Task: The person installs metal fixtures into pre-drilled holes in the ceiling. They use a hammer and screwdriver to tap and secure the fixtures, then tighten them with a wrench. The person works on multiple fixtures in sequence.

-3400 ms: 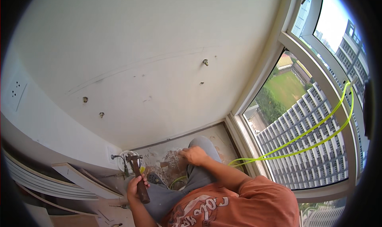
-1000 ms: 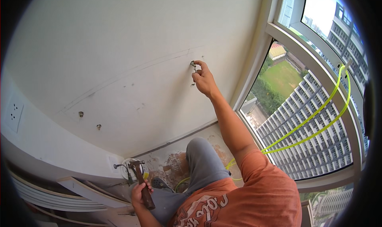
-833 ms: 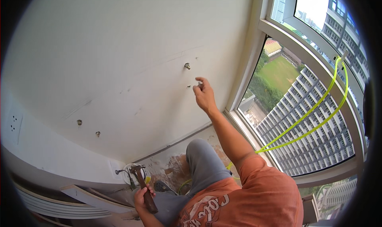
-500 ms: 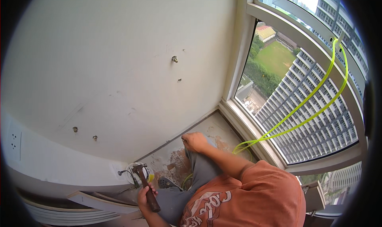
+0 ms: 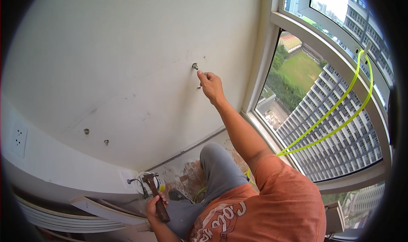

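A claw hammer (image 5: 161,209) with a brown handle is gripped in my left hand (image 5: 154,204), low beside my leg, its head pointing up. My right hand (image 5: 211,85) is raised to the white wall, thumb and fingers pinched together. Its fingertips are just below the end of a metal anchor bolt (image 5: 195,66) that sticks out of the wall; whether they touch it I cannot tell. Anything small in the pinch is hidden. Just left of my right hand, a smaller metal anchor (image 5: 198,88) shows in the wall. Lower left are two more anchors (image 5: 86,131) (image 5: 106,142).
A looped yellow-green rope (image 5: 340,104) hangs from the window frame (image 5: 293,23) on the right. A round white tub (image 5: 146,178) and a cable sit near the hammer head. Boards (image 5: 102,210) lean at lower left, below a wall socket (image 5: 19,139). Dusty debris marks the floor.
My right hand has gone from beside my knee up to the upper bolt on the wall. My left hand still holds the hammer in nearly the same place.
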`<state>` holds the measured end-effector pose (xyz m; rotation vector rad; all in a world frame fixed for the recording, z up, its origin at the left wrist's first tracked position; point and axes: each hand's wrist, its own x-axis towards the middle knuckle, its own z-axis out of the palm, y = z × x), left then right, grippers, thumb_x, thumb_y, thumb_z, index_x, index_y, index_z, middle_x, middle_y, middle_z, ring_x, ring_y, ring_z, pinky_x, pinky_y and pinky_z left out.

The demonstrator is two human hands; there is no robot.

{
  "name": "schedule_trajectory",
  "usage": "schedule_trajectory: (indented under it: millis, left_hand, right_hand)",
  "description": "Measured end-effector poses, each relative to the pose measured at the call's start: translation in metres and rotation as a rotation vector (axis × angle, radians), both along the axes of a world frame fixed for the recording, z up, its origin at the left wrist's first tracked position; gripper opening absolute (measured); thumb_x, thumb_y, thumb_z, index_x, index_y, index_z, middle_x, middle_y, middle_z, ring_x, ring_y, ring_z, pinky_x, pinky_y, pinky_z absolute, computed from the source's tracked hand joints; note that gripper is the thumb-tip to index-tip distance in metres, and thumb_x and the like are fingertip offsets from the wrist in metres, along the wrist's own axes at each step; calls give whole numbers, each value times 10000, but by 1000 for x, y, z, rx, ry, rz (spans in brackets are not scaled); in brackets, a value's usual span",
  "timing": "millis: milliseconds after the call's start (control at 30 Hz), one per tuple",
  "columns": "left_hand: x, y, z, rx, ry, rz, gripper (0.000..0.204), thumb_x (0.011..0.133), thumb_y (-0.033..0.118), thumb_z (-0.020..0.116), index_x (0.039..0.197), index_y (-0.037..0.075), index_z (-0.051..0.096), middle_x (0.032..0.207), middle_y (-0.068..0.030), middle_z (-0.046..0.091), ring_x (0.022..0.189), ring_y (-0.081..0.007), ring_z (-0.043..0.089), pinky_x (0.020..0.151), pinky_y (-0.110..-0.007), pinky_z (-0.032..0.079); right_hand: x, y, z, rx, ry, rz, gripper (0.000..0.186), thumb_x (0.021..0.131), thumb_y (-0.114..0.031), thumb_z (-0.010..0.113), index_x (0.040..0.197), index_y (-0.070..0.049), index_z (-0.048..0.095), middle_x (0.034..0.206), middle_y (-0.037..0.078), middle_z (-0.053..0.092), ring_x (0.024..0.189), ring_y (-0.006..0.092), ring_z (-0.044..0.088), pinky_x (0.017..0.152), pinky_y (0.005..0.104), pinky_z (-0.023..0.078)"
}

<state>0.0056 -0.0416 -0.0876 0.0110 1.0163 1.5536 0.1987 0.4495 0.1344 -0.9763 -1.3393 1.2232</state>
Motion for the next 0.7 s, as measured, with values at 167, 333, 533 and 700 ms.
schedule_trajectory:
  millis: [167,333,533,700]
  left_hand:
    - [8,6,9,21,21,-23,248,924,144,581,1137,18,580,953,-101,604,842,-223,606,774,-421,536]
    - [3,-1,3,15,7,-18,239,922,148,586,1127,25,580,958,-98,601,843,-227,605,776,-422,533]
    - [7,5,8,25,-28,5,246,911,145,604,1120,19,579,961,-99,598,843,-225,604,779,-423,529]
    - [6,3,11,43,-24,3,256,905,140,611,1127,17,577,956,-103,596,839,-227,600,774,-420,523]
  right_hand:
    - [0,13,18,-10,29,26,330,941,-292,630,873,30,645,711,22,561,594,88,432,519,270,365]
    - [-9,12,31,-50,20,60,303,932,-254,605,803,20,613,685,16,534,569,89,405,503,279,347]
    - [-6,23,28,32,-210,-25,333,912,-283,605,752,8,576,630,3,476,554,98,377,496,305,333]
    - [-13,27,20,47,-128,-37,367,914,-288,578,688,-11,496,594,43,478,546,128,423,494,344,370]
